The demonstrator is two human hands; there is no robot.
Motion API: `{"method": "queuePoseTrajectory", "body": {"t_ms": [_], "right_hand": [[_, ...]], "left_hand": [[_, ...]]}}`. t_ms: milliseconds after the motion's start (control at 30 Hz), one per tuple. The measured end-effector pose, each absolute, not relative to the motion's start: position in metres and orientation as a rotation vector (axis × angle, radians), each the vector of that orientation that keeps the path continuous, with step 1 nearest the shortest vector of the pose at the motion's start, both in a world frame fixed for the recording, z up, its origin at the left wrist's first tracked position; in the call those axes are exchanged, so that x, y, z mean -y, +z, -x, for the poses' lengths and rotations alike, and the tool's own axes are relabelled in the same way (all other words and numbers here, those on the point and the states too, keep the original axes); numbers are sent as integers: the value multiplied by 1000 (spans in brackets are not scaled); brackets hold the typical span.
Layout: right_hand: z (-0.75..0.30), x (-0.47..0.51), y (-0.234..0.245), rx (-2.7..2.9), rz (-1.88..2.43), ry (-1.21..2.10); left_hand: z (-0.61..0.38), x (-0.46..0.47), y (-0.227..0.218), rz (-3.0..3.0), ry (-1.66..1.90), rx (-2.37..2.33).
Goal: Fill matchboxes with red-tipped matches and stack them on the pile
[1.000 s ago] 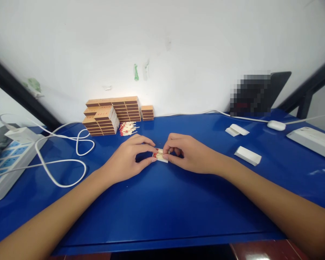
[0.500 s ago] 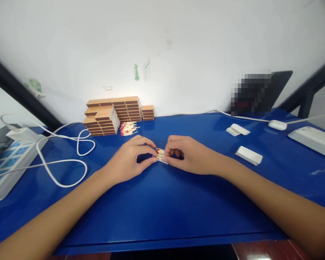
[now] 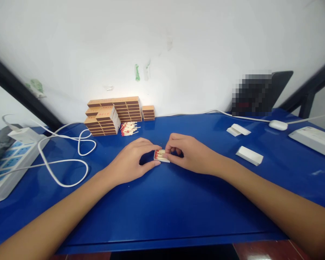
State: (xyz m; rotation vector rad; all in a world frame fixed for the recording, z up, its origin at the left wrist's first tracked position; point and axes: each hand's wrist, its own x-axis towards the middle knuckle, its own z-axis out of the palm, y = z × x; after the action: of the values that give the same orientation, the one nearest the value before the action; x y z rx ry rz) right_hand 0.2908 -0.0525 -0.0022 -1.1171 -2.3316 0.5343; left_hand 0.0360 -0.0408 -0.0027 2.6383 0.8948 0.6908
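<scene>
A small white matchbox tray (image 3: 166,161) holding red-tipped matches (image 3: 160,154) sits on the blue table between my hands. My left hand (image 3: 131,157) holds the tray's left end, its index finger along the far side and its thumb along the near side. My right hand (image 3: 185,151) is closed in a pinch over the right end of the matches, with thumb and index finger together; its fingers hide that end of the tray. Beyond my left hand lies a loose pile of matches (image 3: 129,128).
Stacked matchboxes (image 3: 127,108) stand against the wall, with a smaller stack (image 3: 148,113) beside them. White empty trays (image 3: 249,155) lie at right, near a white earphone case (image 3: 278,125). A power strip (image 3: 13,162) and a looped white cable (image 3: 86,169) occupy the left.
My left fingers have spread from the match heads to the tray's sides, so more of the matches and the tray's left end show. My right hand has stayed nearly in place.
</scene>
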Motion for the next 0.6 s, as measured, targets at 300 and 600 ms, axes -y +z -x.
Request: {"method": "queuePoseTrajectory", "body": {"t_ms": [300, 600], "right_hand": [[-288, 55, -3, 2316, 1148, 473], [-289, 56, -1, 2316, 1050, 534]], "left_hand": [[-36, 42, -1, -2611, 699, -829], [-37, 41, 0, -2623, 745, -774]]}}
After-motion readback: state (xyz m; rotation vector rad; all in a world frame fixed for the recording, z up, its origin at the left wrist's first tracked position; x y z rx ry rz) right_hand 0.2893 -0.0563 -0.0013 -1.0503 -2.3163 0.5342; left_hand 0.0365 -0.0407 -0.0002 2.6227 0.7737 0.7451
